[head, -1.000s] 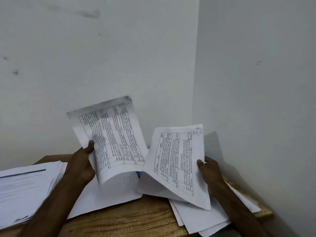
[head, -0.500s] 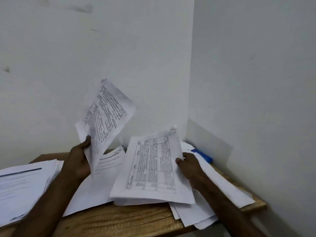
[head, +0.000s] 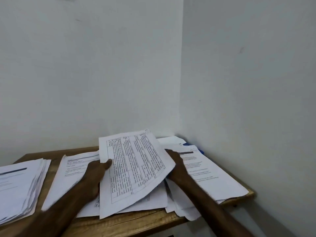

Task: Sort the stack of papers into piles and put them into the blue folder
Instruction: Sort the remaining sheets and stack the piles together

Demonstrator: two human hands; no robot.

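**Operator:** State the present condition.

**Technician:** The left hand pinches the table-printed sheet at its left edge, thumb on top. The sheet curves above the middle pile. The right hand lies at the sheet's right edge with its fingers hidden beneath the paper, so its grip cannot be determined. The blue folder sits in the far right corner. Only a sliver shows, and the right pile covers the rest.

**Operator:** List the probable faults and their causes.

**Technician:**
- **Fault 1, misfiling.** The middle pile overlaps the right pile and the left-centre pile, so a sheet set down carelessly could straddle two piles.
- **Fault 2, loss over the edge.** The loose sheets at the near right overhang the counter. A nudge from the right forearm could push them off.
- **Fault 3, scatter.** Drawing the folder out from under the right pile would likely drag that pile apart. Lift the pile clear first.
- **Fault 4, creasing.** The sheet is visibly gripped at one edge only, so it sags and may fold on landing.
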